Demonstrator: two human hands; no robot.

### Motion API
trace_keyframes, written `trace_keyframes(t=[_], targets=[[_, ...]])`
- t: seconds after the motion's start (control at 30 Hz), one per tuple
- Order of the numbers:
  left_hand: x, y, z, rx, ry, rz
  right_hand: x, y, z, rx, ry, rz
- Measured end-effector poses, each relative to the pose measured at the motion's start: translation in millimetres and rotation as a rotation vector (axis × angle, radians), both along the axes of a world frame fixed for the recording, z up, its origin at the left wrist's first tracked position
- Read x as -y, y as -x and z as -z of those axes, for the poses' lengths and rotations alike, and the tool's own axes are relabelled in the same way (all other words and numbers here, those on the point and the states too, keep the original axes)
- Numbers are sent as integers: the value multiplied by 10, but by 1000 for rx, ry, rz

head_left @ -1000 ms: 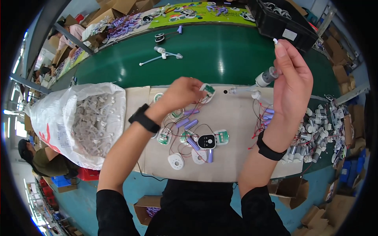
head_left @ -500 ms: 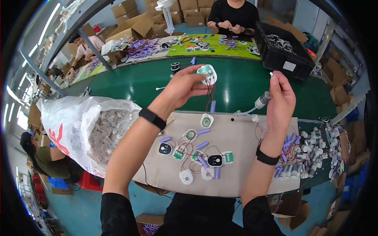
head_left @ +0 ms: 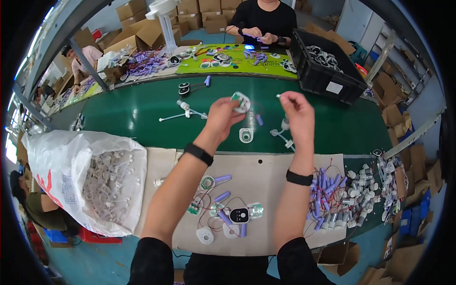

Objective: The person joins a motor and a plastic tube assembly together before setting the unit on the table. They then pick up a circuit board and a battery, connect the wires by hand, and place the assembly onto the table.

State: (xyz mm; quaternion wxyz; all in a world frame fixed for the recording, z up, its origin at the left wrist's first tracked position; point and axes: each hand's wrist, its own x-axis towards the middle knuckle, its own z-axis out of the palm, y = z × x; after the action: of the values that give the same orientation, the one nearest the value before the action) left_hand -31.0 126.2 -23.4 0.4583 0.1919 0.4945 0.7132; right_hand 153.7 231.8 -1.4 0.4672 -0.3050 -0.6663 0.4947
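My left hand (head_left: 221,118) holds a white rounded housing with a green circuit board (head_left: 241,102), tilted up over the green bench. Thin wires run from that side to a purple battery cell (head_left: 259,119) and a white ring-shaped part (head_left: 246,135). To the right, my right hand (head_left: 299,114) pinches a small white plug-like piece (head_left: 279,96) between thumb and fingertip, apart from the housing. Beside that hand is a small motor with a clear tube (head_left: 285,124), partly hidden by it. Whether it is joined to the pinched piece I cannot tell.
Wired boards, battery cells and a black-faced housing (head_left: 239,215) lie on the cardboard (head_left: 190,237). A white sack (head_left: 57,175) of plastic parts stands left; motors (head_left: 351,204) are piled right. Opposite, a person (head_left: 263,23) works beside a black crate (head_left: 327,78).
My right hand has come left with the small white piece, nearer to the housing. The housing in my left hand sits slightly lower. The whole view has shifted, showing more of the bench's left side.
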Motion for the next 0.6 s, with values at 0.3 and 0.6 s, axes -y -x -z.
trace_keyframes(t=[0.3,0.6], targets=[[447,-3,476,33,-15,-180,342,640,431,170,-109,-172],[497,42,564,121,-199,-291,557,890,597,151,-326,-87]])
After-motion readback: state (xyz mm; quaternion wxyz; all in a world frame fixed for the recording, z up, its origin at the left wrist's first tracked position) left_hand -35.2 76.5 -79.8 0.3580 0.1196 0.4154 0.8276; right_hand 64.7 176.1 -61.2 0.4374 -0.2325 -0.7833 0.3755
